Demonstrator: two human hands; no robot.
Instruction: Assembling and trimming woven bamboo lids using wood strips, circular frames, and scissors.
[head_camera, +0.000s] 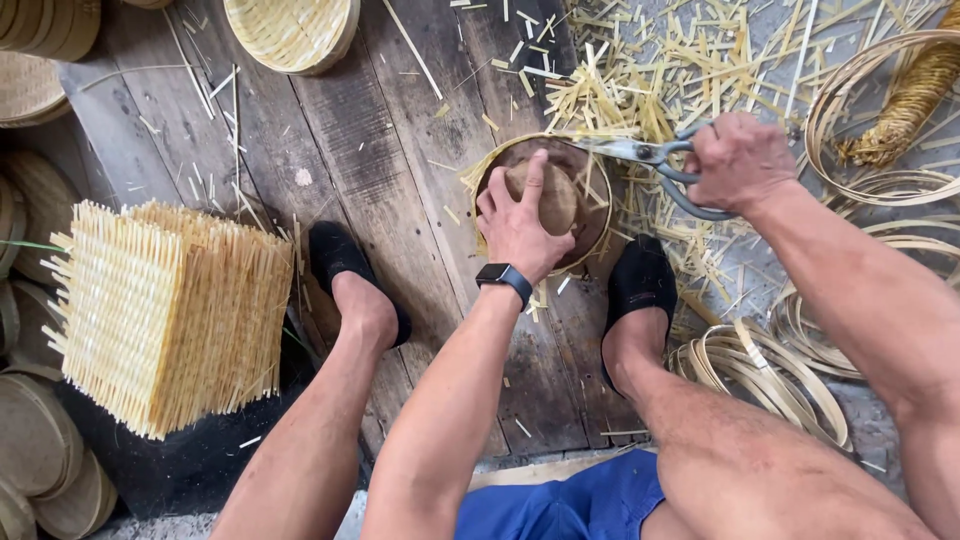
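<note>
Left hand (520, 225) presses down on a rounded wooden block (556, 196), fingers spread over its top, grip closed on it. The block sits inside a round bamboo basket (590, 225) on the plank floor (380, 150), dead centre between two black-slippered feet. Right hand (738, 160) at two o'clock has its grip wrapped through the handles of big scissors (655, 160), blades pointing toward nine o'clock at the basket's upper rim. Cut bamboo slivers (660, 70) litter the floor at twelve. A stack of woven bamboo mats (165, 310) stands at nine o'clock; bamboo hoops (790, 365) lie at four.
</note>
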